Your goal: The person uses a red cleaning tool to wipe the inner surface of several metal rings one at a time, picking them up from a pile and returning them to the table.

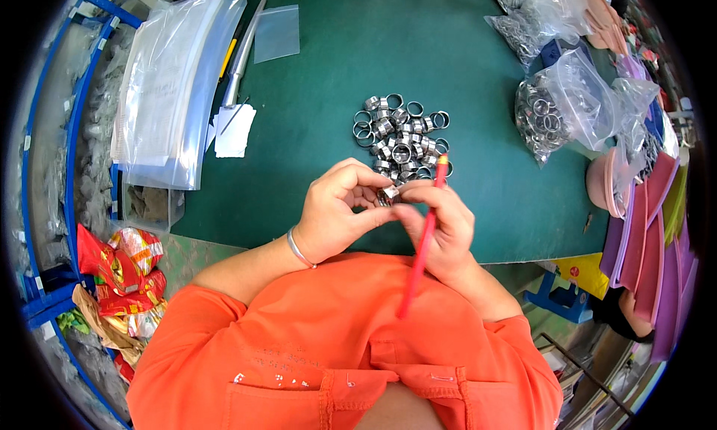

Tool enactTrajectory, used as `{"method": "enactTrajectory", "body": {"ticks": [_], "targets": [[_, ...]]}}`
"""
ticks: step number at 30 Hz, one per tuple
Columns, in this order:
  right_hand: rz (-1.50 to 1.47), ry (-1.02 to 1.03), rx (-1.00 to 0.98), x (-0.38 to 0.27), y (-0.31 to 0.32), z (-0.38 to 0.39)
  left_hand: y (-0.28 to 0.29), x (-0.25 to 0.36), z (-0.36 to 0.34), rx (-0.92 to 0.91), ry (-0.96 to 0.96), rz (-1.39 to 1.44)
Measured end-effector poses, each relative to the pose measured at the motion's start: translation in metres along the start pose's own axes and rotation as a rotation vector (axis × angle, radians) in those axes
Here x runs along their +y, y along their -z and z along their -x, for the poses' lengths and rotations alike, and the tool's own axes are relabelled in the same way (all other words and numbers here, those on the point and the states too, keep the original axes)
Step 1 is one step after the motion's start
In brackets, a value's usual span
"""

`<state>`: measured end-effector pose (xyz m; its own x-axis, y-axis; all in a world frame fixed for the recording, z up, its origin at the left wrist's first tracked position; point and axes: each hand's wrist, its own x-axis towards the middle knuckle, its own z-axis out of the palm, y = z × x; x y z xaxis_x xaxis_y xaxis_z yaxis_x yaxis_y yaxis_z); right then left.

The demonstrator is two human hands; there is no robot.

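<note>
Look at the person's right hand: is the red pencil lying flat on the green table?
No. The red pencil is held in the right hand, slanting down over the orange shirt, off the green table.

Polished, reflective metal on the small ring [388,195] pinched between left hand [336,210] and right hand [441,225]. Same bright metal finish across the loose ring pile [401,135]. Smooth, matt red plastic on the stick [422,240]. Matt green mat [418,49]. Clear, glossy, crinkled plastic bags [571,105]. Plain metal bracelet [299,249]. Soft orange cloth shirt [328,340].
</note>
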<state>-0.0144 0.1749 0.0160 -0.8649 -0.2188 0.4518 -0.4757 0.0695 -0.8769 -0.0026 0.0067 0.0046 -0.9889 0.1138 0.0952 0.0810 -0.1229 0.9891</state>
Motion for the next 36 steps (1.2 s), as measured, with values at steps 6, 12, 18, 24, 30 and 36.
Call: {"method": "enactTrajectory", "body": {"ticks": [6, 12, 18, 24, 30, 36], "targets": [[0.375, 0.314, 0.162, 0.009, 0.037, -0.031, 0.013, 0.000, -0.021, -0.036, -0.129, -0.485], [1.007, 0.406, 0.630, 0.028, 0.161, -0.114, 0.037, -0.036, -0.056, 0.058, -0.239, -0.949], [1.235, 0.461, 0.570, 0.017, 0.158, -0.110, 0.042, -0.038, -0.054, 0.010, -0.244, -0.929], [0.394, 0.133, 0.019, 0.015, 0.046, -0.041, 0.029, -0.031, -0.027, 0.083, -0.120, -0.398], [-0.233, -0.312, 0.020, 0.021, -0.004, -0.008, 0.010, -0.016, -0.012, -0.059, -0.201, -0.246], [-0.101, 0.014, -0.044, 0.026, 0.001, -0.006, 0.008, -0.002, -0.015, -0.146, 0.183, 0.362]]}}
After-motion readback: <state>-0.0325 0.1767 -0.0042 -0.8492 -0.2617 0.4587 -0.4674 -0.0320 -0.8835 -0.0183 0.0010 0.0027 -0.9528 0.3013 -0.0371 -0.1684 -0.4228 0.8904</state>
